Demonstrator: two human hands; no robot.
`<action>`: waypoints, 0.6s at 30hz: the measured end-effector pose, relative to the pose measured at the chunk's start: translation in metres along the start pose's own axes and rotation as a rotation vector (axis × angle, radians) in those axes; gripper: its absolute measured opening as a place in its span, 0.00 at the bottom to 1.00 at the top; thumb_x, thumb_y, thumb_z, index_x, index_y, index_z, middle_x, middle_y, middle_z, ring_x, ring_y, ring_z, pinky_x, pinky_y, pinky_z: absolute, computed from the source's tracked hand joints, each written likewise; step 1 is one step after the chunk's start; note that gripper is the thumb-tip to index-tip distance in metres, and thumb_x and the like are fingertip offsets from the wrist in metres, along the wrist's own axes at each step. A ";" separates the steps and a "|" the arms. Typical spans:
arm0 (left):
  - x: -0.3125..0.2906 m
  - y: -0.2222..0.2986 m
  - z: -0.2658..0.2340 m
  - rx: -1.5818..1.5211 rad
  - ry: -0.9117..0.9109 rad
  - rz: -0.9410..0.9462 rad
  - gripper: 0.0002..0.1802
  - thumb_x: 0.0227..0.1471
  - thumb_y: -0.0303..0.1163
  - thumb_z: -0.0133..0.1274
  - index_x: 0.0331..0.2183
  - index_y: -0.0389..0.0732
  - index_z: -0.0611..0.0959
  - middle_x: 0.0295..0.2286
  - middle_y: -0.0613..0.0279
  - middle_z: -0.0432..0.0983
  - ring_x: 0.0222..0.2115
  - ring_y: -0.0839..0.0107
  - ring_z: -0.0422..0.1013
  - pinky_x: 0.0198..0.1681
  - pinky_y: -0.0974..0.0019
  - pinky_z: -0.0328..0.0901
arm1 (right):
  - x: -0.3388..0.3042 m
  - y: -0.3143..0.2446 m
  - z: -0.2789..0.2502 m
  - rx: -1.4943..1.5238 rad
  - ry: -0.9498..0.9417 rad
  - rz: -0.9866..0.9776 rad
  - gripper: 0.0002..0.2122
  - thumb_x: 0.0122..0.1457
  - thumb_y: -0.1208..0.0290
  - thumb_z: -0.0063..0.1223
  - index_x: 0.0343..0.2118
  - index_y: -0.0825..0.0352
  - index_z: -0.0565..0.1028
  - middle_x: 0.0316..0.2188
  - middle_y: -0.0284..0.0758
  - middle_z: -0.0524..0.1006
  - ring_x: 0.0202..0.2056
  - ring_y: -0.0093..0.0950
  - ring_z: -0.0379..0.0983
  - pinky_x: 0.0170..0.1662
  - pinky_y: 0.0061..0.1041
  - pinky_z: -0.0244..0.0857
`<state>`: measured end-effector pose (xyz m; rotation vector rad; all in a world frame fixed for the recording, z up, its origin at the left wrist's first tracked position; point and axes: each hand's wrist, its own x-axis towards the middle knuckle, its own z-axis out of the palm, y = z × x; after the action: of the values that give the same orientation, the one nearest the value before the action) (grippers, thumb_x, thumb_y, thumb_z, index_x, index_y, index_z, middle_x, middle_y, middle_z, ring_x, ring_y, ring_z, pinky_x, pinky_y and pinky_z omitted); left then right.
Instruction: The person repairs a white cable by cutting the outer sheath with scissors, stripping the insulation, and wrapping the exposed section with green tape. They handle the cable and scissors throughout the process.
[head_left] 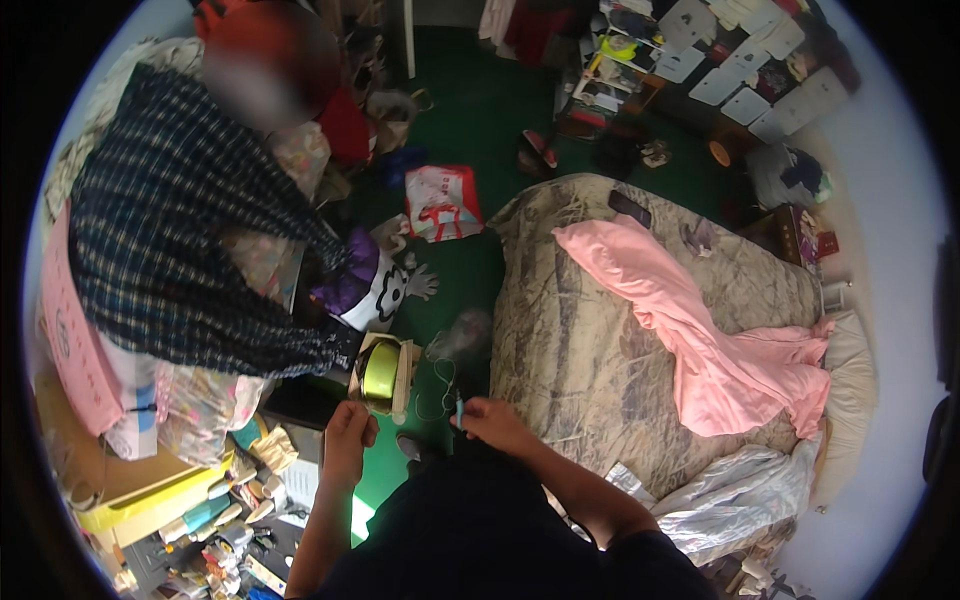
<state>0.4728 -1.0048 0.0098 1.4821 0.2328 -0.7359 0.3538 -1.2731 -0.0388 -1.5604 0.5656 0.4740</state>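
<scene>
My right hand point(495, 422) is closed around a small tool with a light blue handle point(460, 412); its kind is too small to make out. A thin pale cord point(438, 372) hangs in loops just past that tool, over the green floor. My left hand point(348, 440) is curled with fingers pressed together, and what it pinches, if anything, is too small to see. Just beyond it stands an open cardboard box point(403, 385) with a shiny lime-green rounded object point(380, 372) inside. The two hands are apart, in front of my body.
To the right is a bed point(560, 300) with a pink cloth point(690, 340) and a dark phone-like object point(629, 208). A dark checked cloth point(170, 230) covers things at left. A red-and-white bag point(443, 203) lies on the green floor point(450, 100). Clutter fills the lower left.
</scene>
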 end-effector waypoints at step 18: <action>0.055 0.000 0.131 0.327 -0.191 0.149 0.06 0.66 0.26 0.47 0.38 0.33 0.75 0.32 0.53 0.82 0.36 0.70 0.78 0.44 0.65 0.72 | 0.027 -0.030 -0.051 -0.406 0.057 -0.266 0.16 0.57 0.53 0.58 0.32 0.63 0.79 0.28 0.42 0.82 0.33 0.44 0.81 0.36 0.43 0.73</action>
<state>0.4764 -1.1459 -0.0063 1.7032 -0.1498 -0.8155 0.3915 -1.3249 -0.0281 -2.0097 0.3067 0.3541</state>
